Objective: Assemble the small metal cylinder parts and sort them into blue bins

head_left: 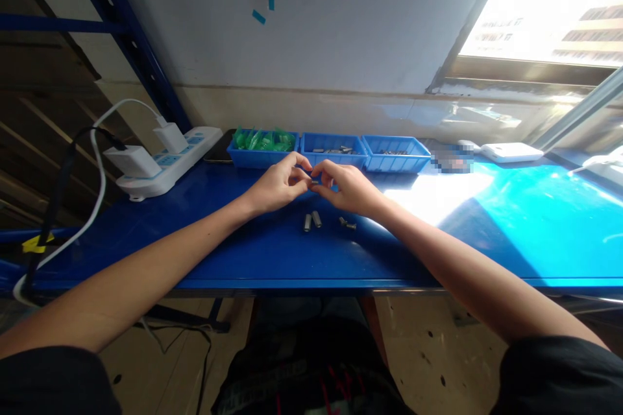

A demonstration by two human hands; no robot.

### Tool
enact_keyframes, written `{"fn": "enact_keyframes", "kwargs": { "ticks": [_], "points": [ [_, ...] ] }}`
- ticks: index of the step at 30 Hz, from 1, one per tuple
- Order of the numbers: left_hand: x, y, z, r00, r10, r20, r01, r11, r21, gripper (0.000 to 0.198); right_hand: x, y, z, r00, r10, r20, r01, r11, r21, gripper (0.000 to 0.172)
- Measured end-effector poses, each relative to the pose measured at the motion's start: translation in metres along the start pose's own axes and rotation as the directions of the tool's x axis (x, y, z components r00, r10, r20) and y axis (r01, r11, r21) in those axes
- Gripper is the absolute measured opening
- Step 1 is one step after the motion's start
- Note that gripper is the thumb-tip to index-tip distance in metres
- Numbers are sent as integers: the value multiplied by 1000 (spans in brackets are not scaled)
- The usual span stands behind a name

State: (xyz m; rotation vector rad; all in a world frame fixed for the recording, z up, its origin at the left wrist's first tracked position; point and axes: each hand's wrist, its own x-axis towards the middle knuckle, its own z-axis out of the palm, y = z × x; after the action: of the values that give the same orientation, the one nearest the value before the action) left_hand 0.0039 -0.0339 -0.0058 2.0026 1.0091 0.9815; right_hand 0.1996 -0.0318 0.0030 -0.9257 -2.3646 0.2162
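Observation:
My left hand (280, 183) and my right hand (345, 187) meet above the blue table (243, 253), fingertips pinched together on a small metal part (312, 183) that is too small to name. Just below the hands two short metal cylinders (312, 220) lie side by side on the table. Right of them lie two smaller metal pieces (347, 224). Behind the hands stand three blue bins in a row: the left bin (263, 149) holds green plastic parts, the middle bin (333, 150) and the right bin (395, 154) hold small metal parts.
A white power strip (168, 165) with two white chargers and cables sits at the back left beside a blue rack post (131, 45). A dark phone (221, 149) lies behind the left bin. A white flat device (511, 152) rests at the back right by the window.

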Motion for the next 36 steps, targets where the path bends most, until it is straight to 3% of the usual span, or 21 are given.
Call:
{"fn": "enact_keyframes", "kwargs": {
  "ticks": [6,13,20,28,36],
  "points": [
    [-1,6,-1,1000,6,26,-6,1000,-9,24,0,0,-2,999,-34,-20,35,999,37,9],
    [-4,14,-4,999,27,-36,-17,971,240,8,1,2,-4,998,-15,-56,16,1000,16,14],
    [-6,15,-3,997,76,-11,-69,951,302,12,1,1,-4,999,-14,-45,14,1000,8,17],
    [-6,20,-5,987,138,-81,-93,908,409,5,1,-4,-6,1000,-13,-12,13,1000,-13,22],
    [-7,17,-1,967,246,-70,-198,893,403,21,1,-3,-5,1000,15,-26,-15,1000,-16,27]
  ]
}}
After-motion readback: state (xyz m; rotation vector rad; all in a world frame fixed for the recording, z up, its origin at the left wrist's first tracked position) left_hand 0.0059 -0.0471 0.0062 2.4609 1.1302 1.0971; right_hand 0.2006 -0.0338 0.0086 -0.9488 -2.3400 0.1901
